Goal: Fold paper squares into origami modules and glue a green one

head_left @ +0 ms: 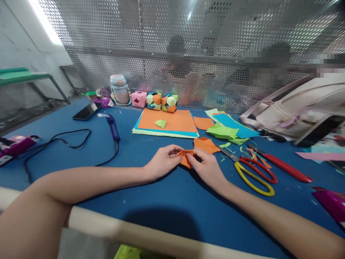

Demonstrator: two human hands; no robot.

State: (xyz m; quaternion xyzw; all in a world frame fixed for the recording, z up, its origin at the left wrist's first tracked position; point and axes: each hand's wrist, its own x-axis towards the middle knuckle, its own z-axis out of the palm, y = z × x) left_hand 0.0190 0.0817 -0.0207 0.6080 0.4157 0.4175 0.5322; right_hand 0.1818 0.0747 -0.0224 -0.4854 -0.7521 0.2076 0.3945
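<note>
A small piece of folded orange paper [185, 160] is held between both hands over the blue table [151, 201]. My left hand [164, 162] pinches its left side, and my right hand [208, 168] grips its right side with the thumb on the front. Just behind my right hand lies another orange paper piece [206, 144]. Farther back is a stack of coloured sheets with an orange one [167, 118] on top, and a small green folded piece [161, 123] rests on it.
Scissors [254, 172] and a red-handled tool [288, 168] lie right, near green paper [222, 131]. A blue corded tool [113, 127], phone [86, 111], bottle [120, 90] and paper cubes [153, 101] stand or lie farther back. A bag [302, 104] sits back right.
</note>
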